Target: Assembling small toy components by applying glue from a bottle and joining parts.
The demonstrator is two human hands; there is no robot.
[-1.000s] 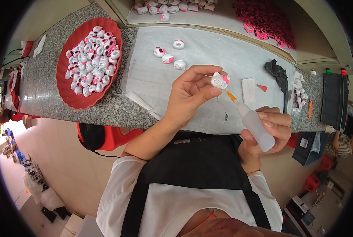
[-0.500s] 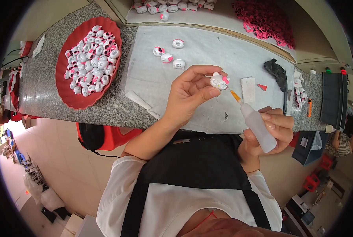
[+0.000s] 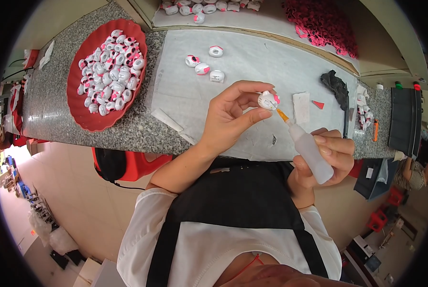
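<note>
Between the thumb and fingers of my left hand (image 3: 235, 112) is a small white toy head (image 3: 268, 100) with a pink bow. My right hand (image 3: 332, 155) is wrapped round a translucent white squeeze bottle (image 3: 312, 155), tilted up to the left. Its orange needle tip (image 3: 282, 114) is at the lower right side of the toy head; whether it touches cannot be made out. Several similar white and pink toy heads (image 3: 202, 69) lie beyond my left hand on the white sheet (image 3: 175, 95).
A red scalloped bowl (image 3: 75, 107) full of toy heads stands at the left. A shelf at the back holds more heads and a heap of pink pieces (image 3: 319, 26). Right of my hands lie a white strip (image 3: 301, 108), a red scrap (image 3: 318, 104) and crumpled black plastic (image 3: 336, 86).
My left hand has turned the toy head, so its face points more downward, and moved it slightly right. The bottle has shifted very little, its needle tip staying beside the head.
</note>
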